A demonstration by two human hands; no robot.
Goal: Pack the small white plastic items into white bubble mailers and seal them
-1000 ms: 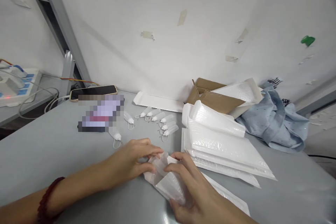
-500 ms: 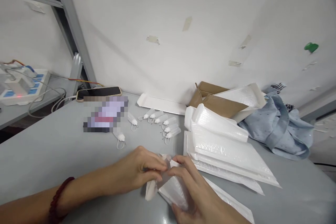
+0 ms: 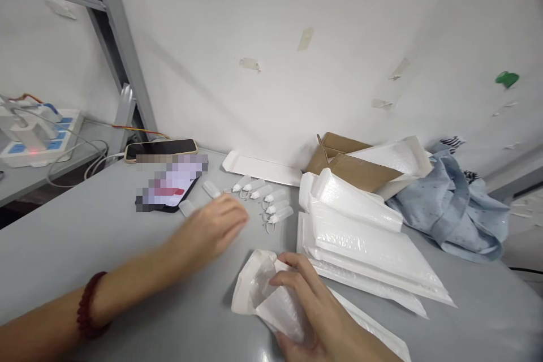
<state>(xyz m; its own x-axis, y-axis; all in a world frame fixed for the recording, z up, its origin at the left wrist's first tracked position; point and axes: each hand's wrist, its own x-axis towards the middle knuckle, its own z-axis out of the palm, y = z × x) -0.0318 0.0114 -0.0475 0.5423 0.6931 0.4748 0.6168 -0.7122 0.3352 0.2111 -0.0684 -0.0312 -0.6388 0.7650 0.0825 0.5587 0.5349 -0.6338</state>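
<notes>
A white bubble mailer (image 3: pixel 285 311) is in my right hand (image 3: pixel 316 305), whose fingers are closed on its side. The mailer's mouth gapes and its flap is folded out to the left. My left hand (image 3: pixel 218 223) hovers apart from it, over the table near two small clear dropper bottles. Motion blurs its fingers, and I cannot tell whether they hold anything. One bottle (image 3: pixel 186 208) is partly covered by this hand; another bottle (image 3: pixel 211 189) lies just beyond it. Several more dropper bottles (image 3: pixel 271 203) with white caps lie in a group to the right.
A stack of white bubble mailers (image 3: pixel 360 237) lies on the right, before an open cardboard box (image 3: pixel 365 167) and a light blue cloth bag (image 3: pixel 453 209). A flat white strip (image 3: pixel 263 168) rests along the wall. Two phones (image 3: pixel 182 192) and a power strip (image 3: pixel 55 136) are at the left.
My left hand has left the mailer's mouth and moved up and left to the dropper bottles. My right hand keeps hold of the mailer, whose opening now shows.
</notes>
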